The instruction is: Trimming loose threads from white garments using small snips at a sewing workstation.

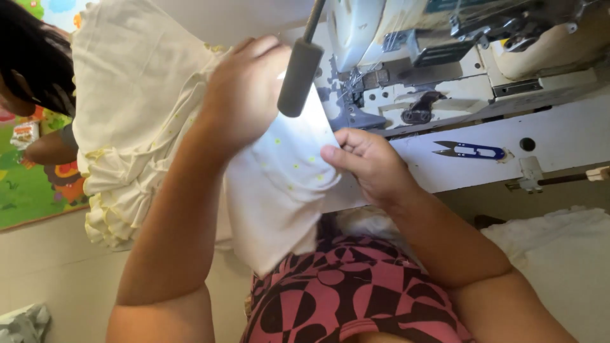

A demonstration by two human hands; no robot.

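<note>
Garment: pale cream ruffled cloth (pixel 146 108) with small yellow dots hung off the table's left edge; its lit end lay under the sewing machine
Left hand (pixel 244 95): pressed on the cloth, fingers curled over a bunched fold near the grey lamp (pixel 300 76)
Right hand (pixel 372 165): pinched the cloth's edge just before the needle area
Sewing machine (pixel 445 70): white, on the table
Snips (pixel 470 150): blue-handled, lay on the white table (pixel 559 140), apart from both hands
</note>
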